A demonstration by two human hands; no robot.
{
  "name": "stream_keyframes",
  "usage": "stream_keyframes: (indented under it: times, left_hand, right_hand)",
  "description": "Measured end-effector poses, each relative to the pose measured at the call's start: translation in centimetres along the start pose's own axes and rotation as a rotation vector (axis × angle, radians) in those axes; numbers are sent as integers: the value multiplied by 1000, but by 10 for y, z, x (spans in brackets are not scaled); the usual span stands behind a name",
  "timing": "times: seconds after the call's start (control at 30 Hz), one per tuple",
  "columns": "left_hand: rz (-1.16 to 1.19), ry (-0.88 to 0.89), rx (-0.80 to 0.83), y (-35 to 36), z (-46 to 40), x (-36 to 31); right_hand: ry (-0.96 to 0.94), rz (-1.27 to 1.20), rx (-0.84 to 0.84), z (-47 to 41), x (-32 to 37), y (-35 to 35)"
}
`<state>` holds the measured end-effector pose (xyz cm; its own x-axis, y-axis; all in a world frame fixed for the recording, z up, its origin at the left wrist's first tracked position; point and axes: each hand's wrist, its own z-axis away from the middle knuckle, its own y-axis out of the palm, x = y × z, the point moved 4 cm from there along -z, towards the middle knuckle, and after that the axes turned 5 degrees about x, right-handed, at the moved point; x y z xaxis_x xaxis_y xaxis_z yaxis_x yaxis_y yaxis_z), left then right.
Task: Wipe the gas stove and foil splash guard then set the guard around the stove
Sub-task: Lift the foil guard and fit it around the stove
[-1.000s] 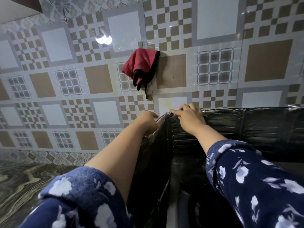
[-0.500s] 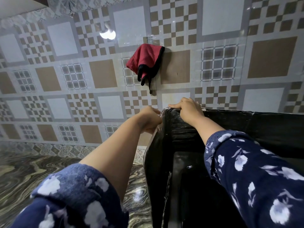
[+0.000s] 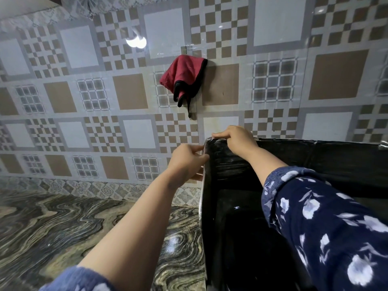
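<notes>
The dark foil splash guard [image 3: 327, 162] stands upright against the tiled wall, folded into a corner at its left end. My left hand [image 3: 185, 162] pinches the guard's left panel near its top from outside. My right hand [image 3: 237, 139] grips the top edge at the corner, fingers curled over it. Inside the guard lies the black glossy gas stove [image 3: 237, 234], mostly hidden by my right sleeve.
A red cloth with black trim [image 3: 182, 78] hangs on the tiled wall [image 3: 84, 101] above the guard. The marbled countertop [image 3: 63, 234] stretches to the left of the guard. A lamp's reflection shines on the tiles at upper left.
The guard's left panel has swung more upright and squarer to the back panel. Both hands stayed on its top corner, and the view has tilted down a little.
</notes>
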<state>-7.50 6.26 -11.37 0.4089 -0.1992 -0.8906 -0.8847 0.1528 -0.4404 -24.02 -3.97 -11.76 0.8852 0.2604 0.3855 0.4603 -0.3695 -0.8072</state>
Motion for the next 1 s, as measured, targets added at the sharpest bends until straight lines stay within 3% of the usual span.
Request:
stream_keyframes:
  times: [0.17,0.83,1.0]
  left_hand:
    - [-51,6,-27,-9,3,3]
    - [90,6,-55,-6,-7,7]
    - [125,6,-81,1,-8,22]
  right_hand:
    - [-8,51,-70,4,-14,-10]
    - [37,-189,20,-16,-18,-1]
    - [44,4,-52,-9,-13,10]
